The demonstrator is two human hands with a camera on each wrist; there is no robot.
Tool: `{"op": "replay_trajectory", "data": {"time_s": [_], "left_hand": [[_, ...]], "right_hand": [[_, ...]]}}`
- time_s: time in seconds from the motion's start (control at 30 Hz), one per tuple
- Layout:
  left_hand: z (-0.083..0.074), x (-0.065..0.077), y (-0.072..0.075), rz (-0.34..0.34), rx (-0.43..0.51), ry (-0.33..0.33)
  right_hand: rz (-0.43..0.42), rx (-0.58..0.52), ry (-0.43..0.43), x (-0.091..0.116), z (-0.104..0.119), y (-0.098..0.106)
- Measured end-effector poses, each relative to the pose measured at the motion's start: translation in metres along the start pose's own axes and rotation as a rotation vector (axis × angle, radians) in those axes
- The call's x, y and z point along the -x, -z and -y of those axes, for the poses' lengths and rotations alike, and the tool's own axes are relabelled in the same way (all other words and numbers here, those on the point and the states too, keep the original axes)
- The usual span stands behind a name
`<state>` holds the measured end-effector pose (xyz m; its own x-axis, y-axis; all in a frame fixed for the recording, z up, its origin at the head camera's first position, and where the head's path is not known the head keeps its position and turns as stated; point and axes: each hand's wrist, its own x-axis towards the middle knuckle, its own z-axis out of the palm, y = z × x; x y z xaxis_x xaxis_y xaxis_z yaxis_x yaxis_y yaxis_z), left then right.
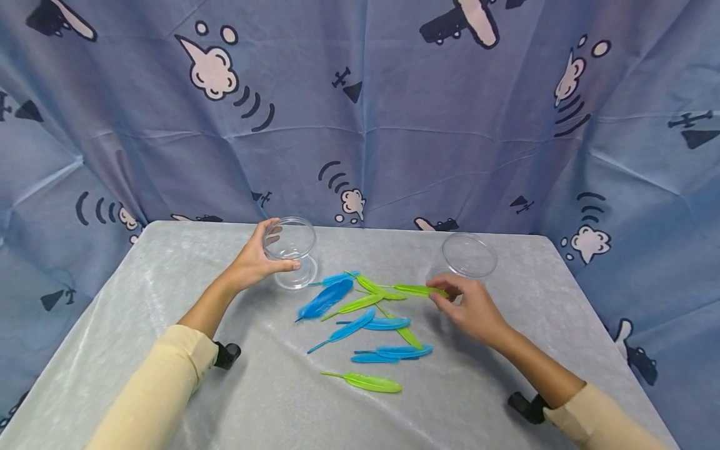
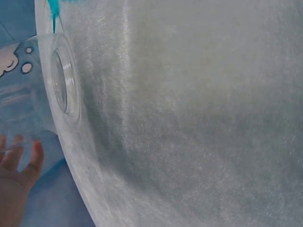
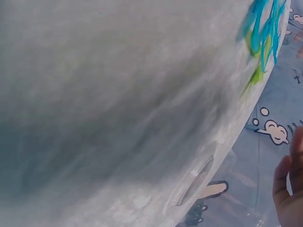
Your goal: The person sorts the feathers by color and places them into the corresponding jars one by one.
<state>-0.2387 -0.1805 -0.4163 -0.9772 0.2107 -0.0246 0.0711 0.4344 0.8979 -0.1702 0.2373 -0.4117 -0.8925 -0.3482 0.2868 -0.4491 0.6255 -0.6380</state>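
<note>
My left hand [image 1: 257, 259] grips a clear plastic cup [image 1: 300, 240] by its side at the far left, thumb in front and fingers behind. The cup's clear round base [image 2: 66, 85] appears at the table's edge in the left wrist view. My right hand [image 1: 471, 309] is at the end of a green feather [image 1: 413, 289], thumb and fingertips either side of it. Thumb and finger look apart in the right wrist view, with no feather between them. Blue feathers [image 1: 326, 299] and other green feathers [image 1: 371, 382] lie scattered between the hands, several overlapping.
A second clear cup [image 1: 469, 255] stands at the back right, just beyond my right hand, which hides part of it. The pale cloth-covered table [image 1: 270, 400] ends at a blue printed curtain [image 1: 405, 125]. Black wrist cameras [image 1: 227, 355] sit below both forearms.
</note>
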Motion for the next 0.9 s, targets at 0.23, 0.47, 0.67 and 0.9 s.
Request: {"op": "replay_trajectory", "data": {"time_s": [0.23,0.47,0.67,0.9], "left_hand": [[0.001,-0.002,0.000,0.007,0.007,-0.003],[0.003,-0.003,0.001,0.012,0.005,0.007],[0.002,-0.001,0.001,0.017,-0.006,0.017],[0.002,-0.001,0.000,0.026,0.003,0.012]], "right_hand": [[-0.067,-0.103,0.028,-0.012,0.010,0.004],[-0.080,-0.100,0.054,-0.024,0.022,0.006],[-0.105,-0.092,0.070,-0.043,0.034,0.009],[-0.127,-0.176,0.065,-0.068,0.050,0.008]]}}
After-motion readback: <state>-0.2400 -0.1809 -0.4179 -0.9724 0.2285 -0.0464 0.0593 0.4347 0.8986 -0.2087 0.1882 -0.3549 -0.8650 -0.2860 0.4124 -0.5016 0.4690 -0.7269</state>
